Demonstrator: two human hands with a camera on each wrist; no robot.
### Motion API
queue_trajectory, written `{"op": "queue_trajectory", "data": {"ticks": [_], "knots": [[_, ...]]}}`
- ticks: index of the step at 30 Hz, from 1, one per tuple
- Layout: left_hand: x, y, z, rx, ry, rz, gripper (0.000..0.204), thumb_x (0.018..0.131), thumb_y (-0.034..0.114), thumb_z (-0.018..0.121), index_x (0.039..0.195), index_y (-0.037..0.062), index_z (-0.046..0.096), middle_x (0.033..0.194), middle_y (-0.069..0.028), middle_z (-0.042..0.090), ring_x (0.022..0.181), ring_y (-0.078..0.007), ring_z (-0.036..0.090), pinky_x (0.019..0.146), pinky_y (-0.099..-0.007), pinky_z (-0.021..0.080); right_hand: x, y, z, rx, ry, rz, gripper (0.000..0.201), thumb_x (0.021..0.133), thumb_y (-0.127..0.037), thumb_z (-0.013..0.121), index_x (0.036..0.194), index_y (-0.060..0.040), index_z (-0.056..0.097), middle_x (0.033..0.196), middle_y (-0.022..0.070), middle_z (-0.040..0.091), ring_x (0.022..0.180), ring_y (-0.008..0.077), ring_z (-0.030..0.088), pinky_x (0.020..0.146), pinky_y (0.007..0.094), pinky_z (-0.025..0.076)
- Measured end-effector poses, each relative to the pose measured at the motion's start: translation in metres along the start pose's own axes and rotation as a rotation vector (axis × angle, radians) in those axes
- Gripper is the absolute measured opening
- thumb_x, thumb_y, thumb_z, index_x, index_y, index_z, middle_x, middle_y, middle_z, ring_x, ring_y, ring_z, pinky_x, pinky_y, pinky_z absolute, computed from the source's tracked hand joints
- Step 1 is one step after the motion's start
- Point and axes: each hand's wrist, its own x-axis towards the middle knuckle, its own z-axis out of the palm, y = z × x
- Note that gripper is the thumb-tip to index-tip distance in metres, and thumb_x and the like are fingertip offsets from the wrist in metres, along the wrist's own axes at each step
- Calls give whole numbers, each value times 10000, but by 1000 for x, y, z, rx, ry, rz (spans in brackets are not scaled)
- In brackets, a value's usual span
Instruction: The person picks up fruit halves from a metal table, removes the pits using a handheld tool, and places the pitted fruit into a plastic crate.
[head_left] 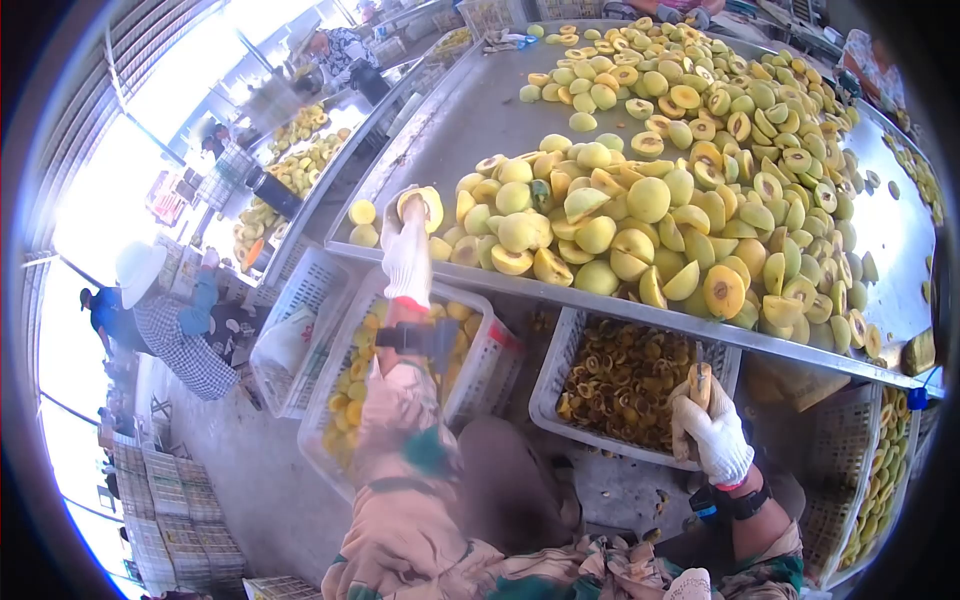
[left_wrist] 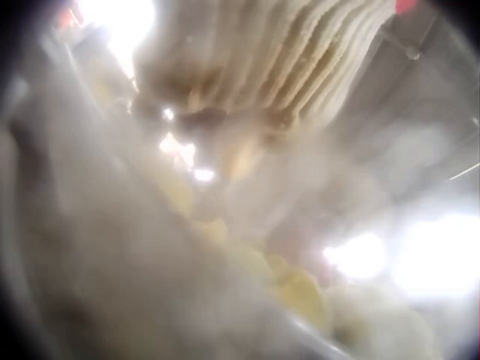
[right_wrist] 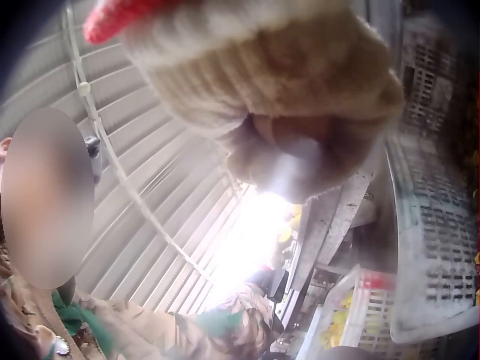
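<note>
In the head view the gloved left hand (head_left: pixel 408 262) holds a halved yellow fruit (head_left: pixel 431 208) at the table's near left edge, its cut face showing. The gloved right hand (head_left: pixel 714 430) grips a small tool with a wooden-looking handle (head_left: pixel 700 384) above the right side of a crate of brown pits and scraps (head_left: pixel 625 385). In the right wrist view that hand (right_wrist: pixel 277 97) is curled round the tool, whose shape is blurred. A large heap of halved fruit (head_left: pixel 650 200) covers much of the metal table (head_left: pixel 450 110). The left wrist view is mostly blurred, with the glove (left_wrist: pixel 255 60) at the top.
A crate of yellow fruit halves (head_left: pixel 345 405) stands below the left forearm, beside a white crate (head_left: pixel 290 350) with plastic in it. At the right is a crate of green fruit (head_left: pixel 870 490). Other people work at the left and beyond the table; stacked crates (head_left: pixel 175 510) stand lower left.
</note>
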Motion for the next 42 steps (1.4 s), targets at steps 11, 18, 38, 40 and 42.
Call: {"op": "queue_trajectory", "data": {"ticks": [11,18,38,40,42], "knots": [[-201,44,112,-937,-585,-624,540,1040,496,372,1278,28,501,1049,-136,632,931,-247,636,826,-384,541,-6,2,15,-216,-113,-43,301,921,-305,624,1062,-51,547,735,44,625,545,111,575,499,265,457],[-239,46,145,-628,-519,-484,550,1032,540,360,1197,49,544,977,-119,646,855,-214,617,782,-336,524,-7,6,6,-301,-6,-62,349,933,-361,586,1095,-54,554,773,81,651,535,158,597,507,304,476],[-217,54,137,125,-829,-495,734,1016,592,307,924,-26,694,741,-109,667,719,-179,639,713,-283,529,-12,28,3,-119,-225,127,312,920,-274,607,1142,-57,573,784,32,600,559,114,551,486,267,446],[-229,53,140,-230,-621,-565,723,1021,582,305,948,-30,684,747,-111,671,713,-183,643,713,-292,539,-11,26,3,77,-275,192,247,926,-266,612,1071,-71,570,733,6,558,502,97,495,436,256,398],[-240,50,140,-352,-485,-580,690,1034,551,297,991,-29,669,763,-109,679,677,-192,645,699,-305,551,-9,27,-1,321,-368,270,184,931,-256,615,986,-90,559,683,-25,507,454,79,430,397,245,344]]}}
